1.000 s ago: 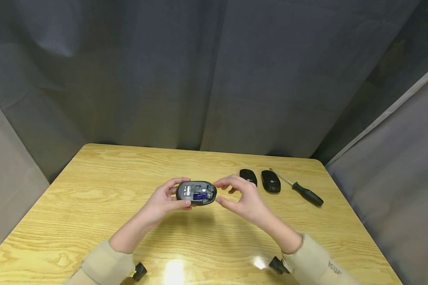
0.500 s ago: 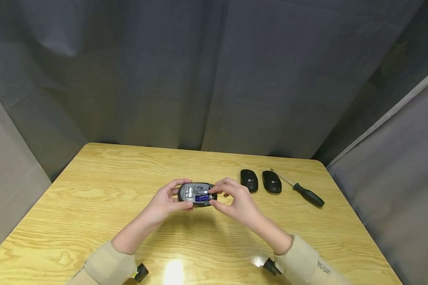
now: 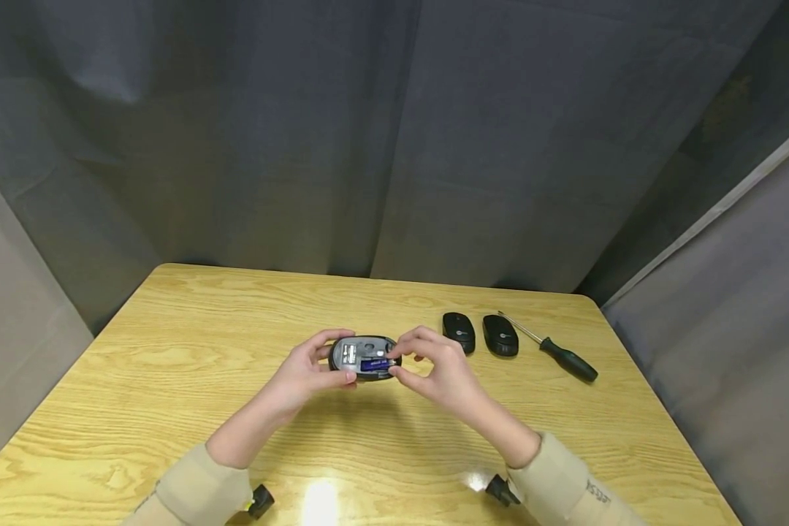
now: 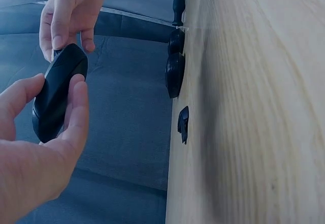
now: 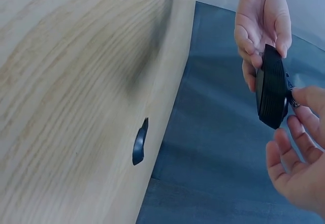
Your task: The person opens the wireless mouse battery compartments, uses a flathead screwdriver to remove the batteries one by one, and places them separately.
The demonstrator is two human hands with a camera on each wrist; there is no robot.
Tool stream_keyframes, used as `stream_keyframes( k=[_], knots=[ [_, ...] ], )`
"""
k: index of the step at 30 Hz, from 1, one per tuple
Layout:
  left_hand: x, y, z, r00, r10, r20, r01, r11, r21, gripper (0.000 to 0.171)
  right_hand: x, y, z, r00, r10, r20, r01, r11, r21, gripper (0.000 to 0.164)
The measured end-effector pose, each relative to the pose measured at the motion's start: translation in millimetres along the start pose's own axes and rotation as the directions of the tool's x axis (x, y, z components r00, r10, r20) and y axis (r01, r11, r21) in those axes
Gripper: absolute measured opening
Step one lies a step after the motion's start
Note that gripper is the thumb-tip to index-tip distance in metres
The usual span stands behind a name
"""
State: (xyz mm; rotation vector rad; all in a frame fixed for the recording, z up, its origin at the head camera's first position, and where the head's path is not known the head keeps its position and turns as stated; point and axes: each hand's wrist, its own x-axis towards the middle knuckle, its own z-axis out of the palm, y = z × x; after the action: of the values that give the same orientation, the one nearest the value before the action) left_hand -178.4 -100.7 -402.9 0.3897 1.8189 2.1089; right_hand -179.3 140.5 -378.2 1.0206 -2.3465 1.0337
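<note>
One open mouse (image 3: 360, 348), blue battery (image 3: 374, 364) partly inside, right hand (image 3: 442, 370) pinching it

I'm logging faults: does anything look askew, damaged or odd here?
Only the battery: it sits at a slant in the open underside of the held mouse, one end pinched by the right hand, rather than lying flat. That is likely handling, not damage. I see nothing spilled or broken.

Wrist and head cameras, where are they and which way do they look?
Head: on the head, facing forward and down at the table; left hand, right hand, sleeves show.
Left wrist: worn there, facing the held mouse; both hands.
Right wrist: worn there, facing that mouse too; both hands.
Both wrist views share mouse and table.
</note>
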Motion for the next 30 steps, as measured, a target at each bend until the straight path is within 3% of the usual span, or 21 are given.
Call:
stream_keyframes(
  k=[8, 11, 17, 23, 30],
  knots=[
    [0.9, 8.0, -5.6, 0.999, -0.002, -0.038, 0.003, 1.000, 0.025, 0.067, 3.4, 4.1, -9.3, 0.995, -0.065, -0.080, 0.067, 0.998, 0.016, 0.018],
    [1.2, 10.3, -8.9, 0.999, -0.002, -0.055, 0.003, 1.000, 0.030, 0.067, 3.6, 6.0, -13.6, 0.994, -0.053, -0.098, 0.057, 0.998, 0.041, 0.019],
    [5.7, 10.2, -17.3, 0.997, 0.004, -0.073, 0.000, 0.999, 0.047, 0.069, -0.1, 14.7, -23.0, 0.991, 0.110, -0.078, -0.104, 0.992, 0.074, 0.015],
    [13.5, 4.1, -29.3, 0.994, -0.005, -0.106, 0.015, 0.995, 0.094, 0.068, -7.0, 33.1, -26.8, 0.952, 0.305, -0.020, -0.303, 0.950, 0.079, 0.012],
    [22.0, -4.8, -42.5, 0.990, -0.042, -0.131, 0.058, 0.991, 0.120, 0.070, -16.5, 58.5, -21.7, 0.927, 0.374, 0.012, -0.374, 0.925, 0.070, 0.013]
  ],
)
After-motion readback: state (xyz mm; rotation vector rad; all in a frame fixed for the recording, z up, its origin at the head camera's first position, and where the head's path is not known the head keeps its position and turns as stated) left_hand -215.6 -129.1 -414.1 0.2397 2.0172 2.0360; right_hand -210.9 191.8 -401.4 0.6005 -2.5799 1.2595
